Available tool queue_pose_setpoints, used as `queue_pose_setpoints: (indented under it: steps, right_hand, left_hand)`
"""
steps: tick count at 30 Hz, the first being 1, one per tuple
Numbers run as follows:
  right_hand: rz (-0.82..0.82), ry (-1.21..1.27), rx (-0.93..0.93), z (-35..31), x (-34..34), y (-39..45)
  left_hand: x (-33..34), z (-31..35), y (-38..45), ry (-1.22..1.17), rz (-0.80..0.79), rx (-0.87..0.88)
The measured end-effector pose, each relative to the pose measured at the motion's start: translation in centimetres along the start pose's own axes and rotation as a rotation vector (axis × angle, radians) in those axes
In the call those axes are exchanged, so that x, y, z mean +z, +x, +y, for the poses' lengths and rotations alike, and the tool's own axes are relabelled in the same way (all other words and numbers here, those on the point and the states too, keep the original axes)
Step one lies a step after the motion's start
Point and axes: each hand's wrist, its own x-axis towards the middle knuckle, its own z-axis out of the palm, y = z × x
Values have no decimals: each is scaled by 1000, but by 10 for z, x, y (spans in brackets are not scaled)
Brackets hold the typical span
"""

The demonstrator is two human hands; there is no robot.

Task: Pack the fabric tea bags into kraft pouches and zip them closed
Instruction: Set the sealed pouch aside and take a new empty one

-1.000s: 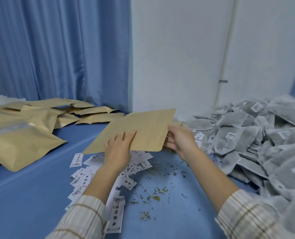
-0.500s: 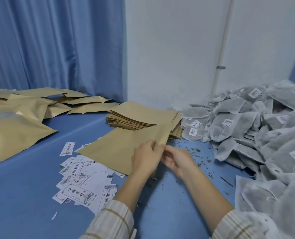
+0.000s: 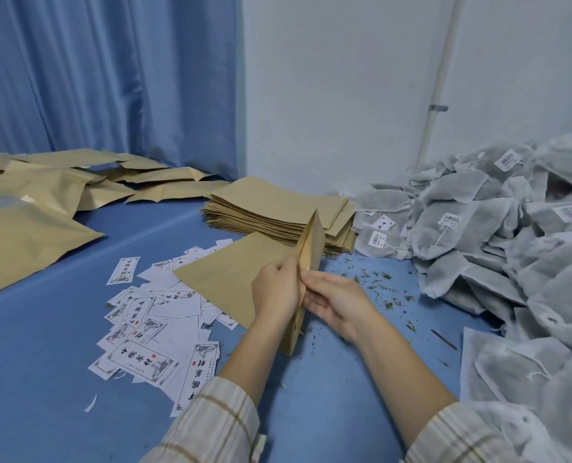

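- Kraft-brown paper is dominating the middle of the blue table (image 3: 328, 412), where a flat pouch (image 3: 231, 282) is being held at its open right edge with both hands.
- Left hand (image 3: 275, 289) is pinching the near flap of the pouch mouth, fingers curled round the paper edge.
- Right hand (image 3: 336, 300) is gripping the opposite side of the same mouth, thumb on top and fingers slightly bent beneath; the flap is standing up between the two hands.
- Just behind the pouch, a stack of empty pouches (image 3: 278, 212) is lying flat against the white wall (image 3: 338, 95).
- Grey fabric tea bags (image 3: 498, 235) are lying heaped along the right side of the table, some showing small white tags, well within the right arm's side.
- Filled pouches (image 3: 27, 235) are lying puffed up at the far left, in front of the blue curtain (image 3: 104, 78).
- Printed white labels (image 3: 144, 329) are lying scattered under and beside the left forearm, partly beneath the held pouch.
- Loose tea crumbs (image 3: 378, 285) are dotting the table to the right of the hands.
- Plaid sleeves (image 3: 211, 426) are covering both forearms at the bottom edge.
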Motion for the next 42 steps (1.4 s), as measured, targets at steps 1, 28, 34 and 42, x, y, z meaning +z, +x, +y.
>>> queue_pose_setpoints:
  steps: [1,28,34,42]
  right_hand:
    - [-5,-16,-9,0,-1,-1]
    - [592,-566,-428,21,13,-1]
    - [507,-978,-685,6,5,-6]
    - [182,-1430,-623,-8,-10,-6]
  left_hand:
    - [-1,-1,0,32,-7,32]
    - [11,-11,-9,296,309,226]
    - [12,1,-18,489,196,416]
    - [18,32,-40,1307,103,620]
